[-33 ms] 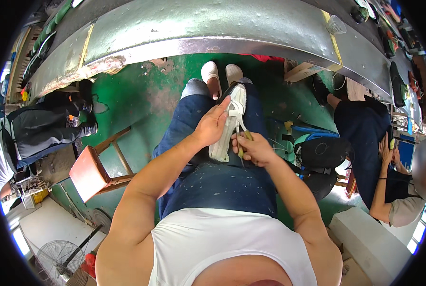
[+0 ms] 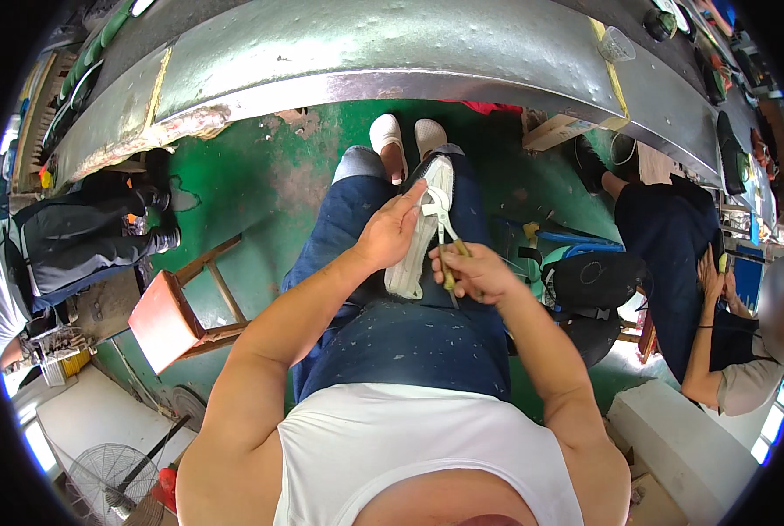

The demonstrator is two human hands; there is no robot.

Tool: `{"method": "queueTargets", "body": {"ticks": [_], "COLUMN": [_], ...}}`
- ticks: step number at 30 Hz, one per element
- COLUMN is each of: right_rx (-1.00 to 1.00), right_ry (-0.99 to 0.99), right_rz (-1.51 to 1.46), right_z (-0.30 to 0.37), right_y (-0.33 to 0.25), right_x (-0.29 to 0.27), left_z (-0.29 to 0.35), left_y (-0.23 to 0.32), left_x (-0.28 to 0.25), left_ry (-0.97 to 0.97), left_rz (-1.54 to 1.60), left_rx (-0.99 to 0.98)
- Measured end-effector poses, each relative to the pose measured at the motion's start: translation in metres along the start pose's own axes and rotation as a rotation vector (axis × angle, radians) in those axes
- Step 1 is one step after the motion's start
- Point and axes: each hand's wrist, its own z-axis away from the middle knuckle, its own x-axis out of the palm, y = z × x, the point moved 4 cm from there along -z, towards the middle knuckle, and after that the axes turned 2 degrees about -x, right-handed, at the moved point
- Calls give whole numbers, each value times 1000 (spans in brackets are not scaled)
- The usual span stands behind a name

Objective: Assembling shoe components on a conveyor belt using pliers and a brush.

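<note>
In the head view, an elongated off-white shoe with a dark edge (image 2: 402, 267) lies lengthwise on the lap. Left of the shoe, the left hand (image 2: 390, 232) rests its nearly straight fingers against it; whether they grip, I cannot tell. Right of the shoe, the right hand (image 2: 479, 272) curls closed round a metal hand tool with olive-yellow handles (image 2: 449, 275). Beyond the shoe stands a long grey metal bench (image 2: 365, 44); well left, a wooden stool with a reddish seat (image 2: 162, 320).
</note>
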Motion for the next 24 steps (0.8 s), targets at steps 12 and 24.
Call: {"method": "queueTargets", "body": {"ticks": [12,24], "right_rx": [-169,-446], "right_ry": [272,241], "right_rz": [894,1376], "right_z": [-21,1], "right_y": [-80,-67], "right_x": [-14,3], "left_z": [-2,0], "left_y": [2,-4], "left_x": [7,7], "left_ry": [-152,-96], "left_rz": [-162,75], "left_rx": [-8,-306]}}
